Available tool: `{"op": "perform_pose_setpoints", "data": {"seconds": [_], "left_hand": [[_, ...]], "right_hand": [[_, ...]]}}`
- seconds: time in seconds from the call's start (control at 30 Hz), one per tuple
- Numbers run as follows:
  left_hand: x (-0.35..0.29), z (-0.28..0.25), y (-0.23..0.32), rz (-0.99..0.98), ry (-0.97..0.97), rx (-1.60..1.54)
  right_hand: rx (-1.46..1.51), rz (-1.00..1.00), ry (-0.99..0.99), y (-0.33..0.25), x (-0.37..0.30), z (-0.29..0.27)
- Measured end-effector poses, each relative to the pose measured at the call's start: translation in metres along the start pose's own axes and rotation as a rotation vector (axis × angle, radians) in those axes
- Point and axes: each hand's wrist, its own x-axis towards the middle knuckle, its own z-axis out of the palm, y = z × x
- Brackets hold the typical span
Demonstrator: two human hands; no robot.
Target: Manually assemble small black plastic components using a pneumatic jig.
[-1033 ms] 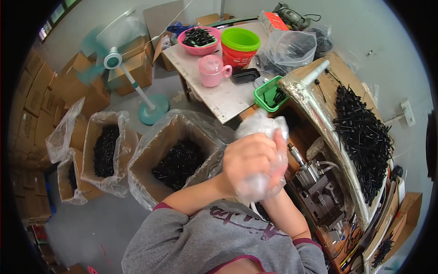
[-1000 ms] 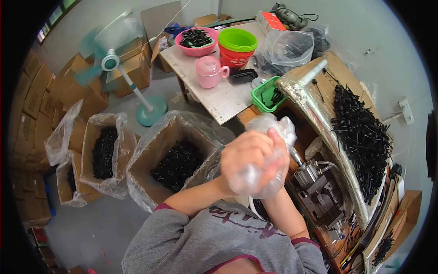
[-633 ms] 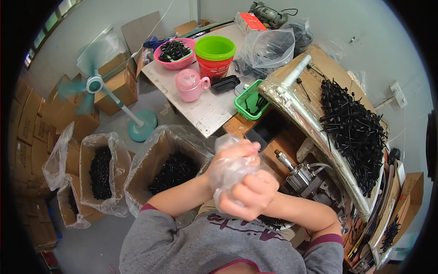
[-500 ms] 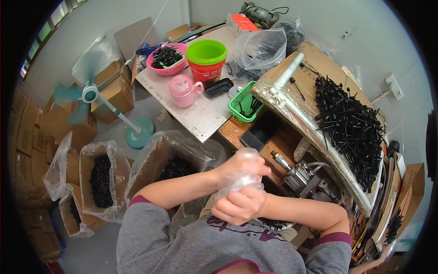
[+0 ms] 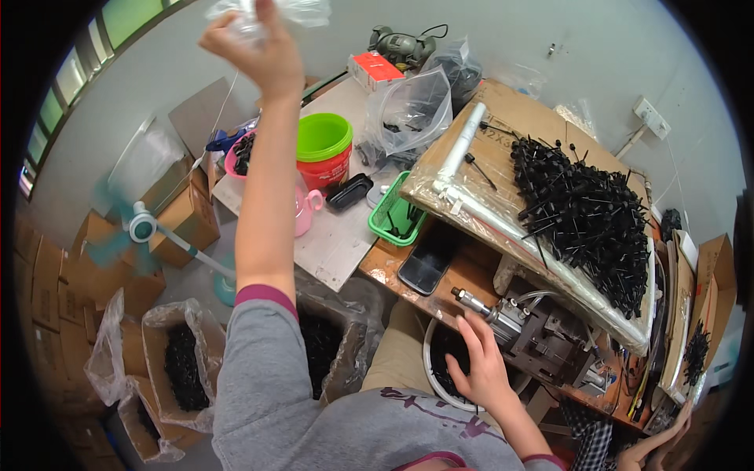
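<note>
My left hand (image 5: 267, 56) is raised high at the upper left, its fingers closed on a crumpled clear plastic bag (image 5: 305, 11). The top of that bag runs out of the picture. Lower down, my right hand (image 5: 484, 367) has its fingers apart and holds nothing. It is over the right side of a white bucket (image 5: 429, 359) of black parts by my lap; whether it touches the rim I cannot tell. Just beyond the fingers is a small machine with a metal cylinder (image 5: 514, 320). A black phone (image 5: 424, 267) lies on the wooden bench.
Black stemmed parts (image 5: 585, 224) are heaped on a tilted cardboard-covered board. A green basket (image 5: 378, 224), a red bucket (image 5: 323, 166) and a pink cup (image 5: 305, 213) stand on the table. Plastic-lined boxes (image 5: 210, 330) and a fan (image 5: 142, 228) are at left. Someone else's arm (image 5: 656, 449) shows lower right.
My hands, together on the plastic bag in front of my chest before, are now apart. The left has swung up and left with the bag; the right has let go and dropped toward the white bucket.
</note>
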Motion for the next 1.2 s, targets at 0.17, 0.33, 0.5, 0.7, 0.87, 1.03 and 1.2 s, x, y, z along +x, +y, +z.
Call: {"op": "perform_pose_setpoints", "data": {"seconds": [0.17,0.33,0.5,0.7,0.87,1.03,1.2], "left_hand": [[-0.065,0.028,-0.071,-0.211,-0.807,0.558],[-0.068,0.004,-0.049,-0.745,-0.799,0.124],[-0.065,-0.044,0.058,-0.757,-1.013,-0.158],[-0.145,-0.167,0.171,-0.828,-1.353,-0.19],[-0.215,-0.245,0.269,-0.932,-1.72,-0.148],[-0.272,-0.293,0.321,-0.831,-2.029,-0.221],[-0.336,-0.355,0.34,-0.563,-2.219,-0.118]], "right_hand": [[-0.017,0.204,-0.162,-0.007,-0.047,-0.011],[-0.027,0.387,-0.131,0.001,-0.089,-0.015],[-0.007,0.337,-0.15,0.011,-0.113,-0.006],[0.064,0.344,-0.187,0.017,-0.145,0.002],[0.134,0.396,-0.202,0.022,-0.181,-0.001],[0.198,0.382,-0.157,0.051,-0.214,0.004],[0.296,0.444,-0.21,0.062,-0.245,0.005]]}}
